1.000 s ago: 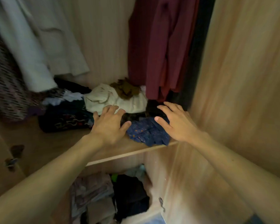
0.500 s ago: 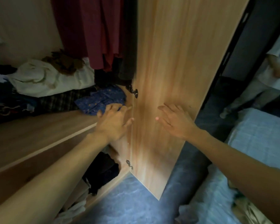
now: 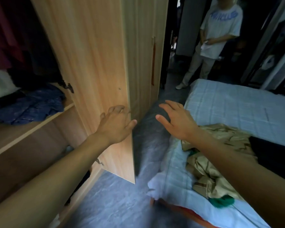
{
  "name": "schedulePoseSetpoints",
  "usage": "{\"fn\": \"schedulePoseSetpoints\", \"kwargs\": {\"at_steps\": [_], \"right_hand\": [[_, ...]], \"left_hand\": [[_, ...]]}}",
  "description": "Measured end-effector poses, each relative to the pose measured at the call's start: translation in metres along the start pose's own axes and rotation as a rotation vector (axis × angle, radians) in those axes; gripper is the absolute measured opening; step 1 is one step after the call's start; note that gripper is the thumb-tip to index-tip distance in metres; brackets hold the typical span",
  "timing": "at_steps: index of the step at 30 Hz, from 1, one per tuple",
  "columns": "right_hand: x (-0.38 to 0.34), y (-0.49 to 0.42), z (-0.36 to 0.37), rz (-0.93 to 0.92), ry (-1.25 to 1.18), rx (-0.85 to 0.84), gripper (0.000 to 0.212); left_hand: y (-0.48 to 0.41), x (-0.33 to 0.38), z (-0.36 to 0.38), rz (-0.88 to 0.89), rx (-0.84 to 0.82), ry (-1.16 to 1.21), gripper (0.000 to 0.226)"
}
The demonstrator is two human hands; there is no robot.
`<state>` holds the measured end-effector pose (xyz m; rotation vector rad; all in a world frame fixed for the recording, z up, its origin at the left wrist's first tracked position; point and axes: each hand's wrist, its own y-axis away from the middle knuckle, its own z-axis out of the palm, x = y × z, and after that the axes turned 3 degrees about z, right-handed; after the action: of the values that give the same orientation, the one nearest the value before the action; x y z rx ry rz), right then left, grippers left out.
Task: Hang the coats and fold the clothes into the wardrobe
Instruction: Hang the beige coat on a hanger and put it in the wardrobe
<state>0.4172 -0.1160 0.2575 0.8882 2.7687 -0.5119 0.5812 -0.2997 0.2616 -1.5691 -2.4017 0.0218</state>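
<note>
The open wooden wardrobe door (image 3: 95,66) fills the middle left. My left hand (image 3: 117,124) lies against the door's free edge with spread fingers, holding nothing. My right hand (image 3: 176,120) hovers open over the gap between door and bed, empty. A folded blue patterned garment (image 3: 30,106) lies on the wardrobe shelf (image 3: 31,129) at left, beside a white cloth (image 3: 0,83). Dark red clothes (image 3: 5,38) hang above it. On the bed (image 3: 237,104) lies a crumpled beige coat (image 3: 220,155), with a green garment (image 3: 220,202) under it and a dark garment (image 3: 270,155) to its right.
A person in a white T-shirt (image 3: 220,30) stands at the far end of the room beyond the bed. A second wardrobe door with a red handle (image 3: 153,63) stands closed behind. A narrow strip of grey floor (image 3: 113,199) runs between wardrobe and bed.
The view has swung right, from the wardrobe shelf to the door and the bed. Both hands left the blue garment on the shelf; the left now touches the door's edge.
</note>
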Motion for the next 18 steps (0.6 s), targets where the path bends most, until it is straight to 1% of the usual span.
{"fn": "schedulePoseSetpoints", "kwargs": {"at_steps": [8, 12, 15, 18], "right_hand": [[0.123, 0.087, -0.021, 0.182, -0.020, -0.018, 0.058], [0.175, 0.132, -0.040, 0.269, -0.028, 0.008, 0.052], [0.209, 0.158, -0.054, 0.318, 0.002, 0.065, 0.047], [0.239, 0.176, -0.063, 0.450, 0.055, 0.034, 0.055]], "left_hand": [[-0.016, 0.132, 0.055, 0.130, -0.088, -0.021, 0.052], [-0.028, 0.192, 0.085, 0.211, -0.157, 0.007, 0.055], [-0.043, 0.234, 0.103, 0.289, -0.191, 0.023, 0.056], [-0.061, 0.269, 0.122, 0.374, -0.199, 0.055, 0.050]]}}
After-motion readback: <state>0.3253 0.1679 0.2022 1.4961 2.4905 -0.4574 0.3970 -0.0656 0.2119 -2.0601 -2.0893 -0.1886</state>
